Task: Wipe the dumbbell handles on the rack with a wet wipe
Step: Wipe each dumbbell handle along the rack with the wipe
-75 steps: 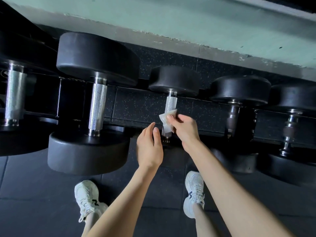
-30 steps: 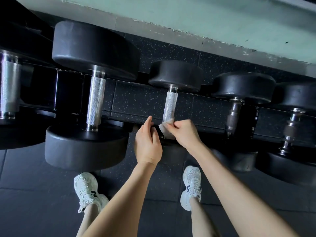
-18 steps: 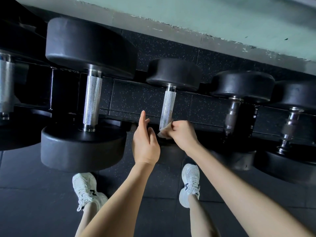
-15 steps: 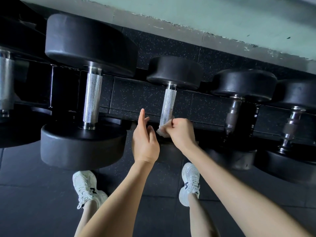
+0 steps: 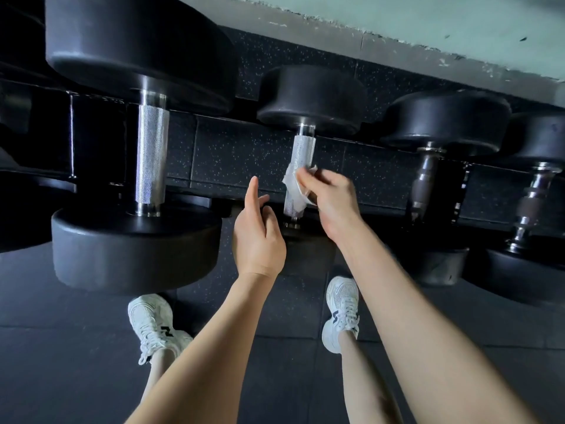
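A small black dumbbell with a knurled silver handle lies on the rack in the middle of the view. My right hand holds a white wet wipe wrapped round the lower half of that handle. My left hand hovers just left of the handle, fingers loosely curled with one finger pointing up, holding nothing. The near head of this dumbbell is mostly hidden behind my hands.
A large dumbbell with a long silver handle lies to the left. Two darker-handled dumbbells lie to the right. A pale green wall runs behind the rack. My white shoes stand on dark rubber flooring.
My right hand has slid the wipe up the handle from its near end. The left hand has stayed beside it, and the view has moved closer.
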The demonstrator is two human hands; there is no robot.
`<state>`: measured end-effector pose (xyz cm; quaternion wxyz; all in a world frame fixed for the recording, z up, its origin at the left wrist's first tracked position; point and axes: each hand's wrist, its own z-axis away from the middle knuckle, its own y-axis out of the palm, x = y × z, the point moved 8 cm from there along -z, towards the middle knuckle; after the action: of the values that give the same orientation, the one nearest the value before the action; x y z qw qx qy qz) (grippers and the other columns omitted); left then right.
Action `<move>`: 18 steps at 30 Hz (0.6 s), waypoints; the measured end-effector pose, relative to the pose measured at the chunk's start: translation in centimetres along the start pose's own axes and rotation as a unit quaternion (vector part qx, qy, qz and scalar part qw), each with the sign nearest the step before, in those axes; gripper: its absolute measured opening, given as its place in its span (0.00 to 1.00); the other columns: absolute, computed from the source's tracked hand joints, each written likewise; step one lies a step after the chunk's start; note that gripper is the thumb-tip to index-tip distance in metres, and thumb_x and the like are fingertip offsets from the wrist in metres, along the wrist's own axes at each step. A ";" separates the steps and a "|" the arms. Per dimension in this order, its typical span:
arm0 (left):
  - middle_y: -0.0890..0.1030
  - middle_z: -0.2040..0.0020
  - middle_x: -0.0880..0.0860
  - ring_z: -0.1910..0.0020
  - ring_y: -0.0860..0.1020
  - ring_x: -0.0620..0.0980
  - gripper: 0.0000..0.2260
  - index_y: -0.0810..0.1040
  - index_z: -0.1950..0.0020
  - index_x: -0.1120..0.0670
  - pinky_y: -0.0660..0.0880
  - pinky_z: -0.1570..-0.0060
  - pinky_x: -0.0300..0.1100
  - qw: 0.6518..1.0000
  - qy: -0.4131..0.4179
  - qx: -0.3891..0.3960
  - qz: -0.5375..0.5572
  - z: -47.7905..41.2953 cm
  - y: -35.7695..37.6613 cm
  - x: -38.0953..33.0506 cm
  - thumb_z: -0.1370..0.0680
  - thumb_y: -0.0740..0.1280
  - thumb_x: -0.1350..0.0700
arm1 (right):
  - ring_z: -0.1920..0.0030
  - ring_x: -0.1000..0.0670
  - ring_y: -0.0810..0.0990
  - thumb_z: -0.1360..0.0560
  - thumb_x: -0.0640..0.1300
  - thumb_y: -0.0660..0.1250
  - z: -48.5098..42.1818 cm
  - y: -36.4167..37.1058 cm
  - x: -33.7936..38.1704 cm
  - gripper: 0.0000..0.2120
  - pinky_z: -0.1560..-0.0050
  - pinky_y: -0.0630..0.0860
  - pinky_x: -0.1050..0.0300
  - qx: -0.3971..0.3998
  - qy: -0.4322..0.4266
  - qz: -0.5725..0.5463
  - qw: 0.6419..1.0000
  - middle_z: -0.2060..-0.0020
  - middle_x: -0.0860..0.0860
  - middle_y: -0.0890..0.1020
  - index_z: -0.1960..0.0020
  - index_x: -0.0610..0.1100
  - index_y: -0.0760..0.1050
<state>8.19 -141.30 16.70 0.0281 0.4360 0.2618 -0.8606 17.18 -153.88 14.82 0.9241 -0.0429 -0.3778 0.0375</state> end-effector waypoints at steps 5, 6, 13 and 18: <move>0.77 0.37 0.50 0.45 0.76 0.51 0.24 0.58 0.24 0.47 0.68 0.51 0.40 1.000 -0.003 0.003 0.002 -0.1 0.0 0.1 0.20 0.54 0.61 | 0.58 0.51 0.77 0.29 0.37 0.71 -2.4 0.3 2.5 0.02 0.60 0.75 0.64 -0.043 -0.003 -0.139 0.989 0.63 0.49 0.81 0.60 0.40 0.79; 0.77 0.37 0.50 0.45 0.76 0.51 0.24 0.58 0.24 0.47 0.68 0.51 0.40 1.000 -0.001 0.003 0.002 -0.1 0.0 0.1 0.20 0.54 0.61 | 0.61 0.53 0.77 0.29 0.36 0.72 -2.7 0.4 3.4 0.04 0.63 0.75 0.66 -0.054 -0.019 -0.137 0.989 0.64 0.50 0.80 0.61 0.40 0.79; 0.77 0.38 0.51 0.47 0.76 0.53 0.23 0.59 0.24 0.48 0.69 0.50 0.41 1.000 0.011 0.005 0.003 0.0 0.1 -0.2 0.19 0.54 0.61 | 0.72 0.55 0.59 0.29 0.46 0.72 -1.3 0.6 4.7 0.24 0.70 0.57 0.58 -0.124 -0.159 0.155 0.967 0.77 0.52 0.61 0.77 0.46 0.63; 0.77 0.37 0.52 0.43 0.75 0.51 0.24 0.60 0.25 0.48 0.70 0.47 0.42 1.000 0.008 0.003 0.004 -0.1 -0.1 -0.2 0.20 0.54 0.62 | 0.72 0.53 0.59 0.30 0.49 0.73 0.7 0.2 1.0 0.24 0.72 0.57 0.58 -0.027 -0.117 0.276 0.954 0.77 0.50 0.62 0.76 0.39 0.65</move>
<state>8.35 -141.24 16.84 0.0282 0.4443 0.2577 -0.8575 17.42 -153.59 15.98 0.8254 -0.1662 -0.4576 0.2857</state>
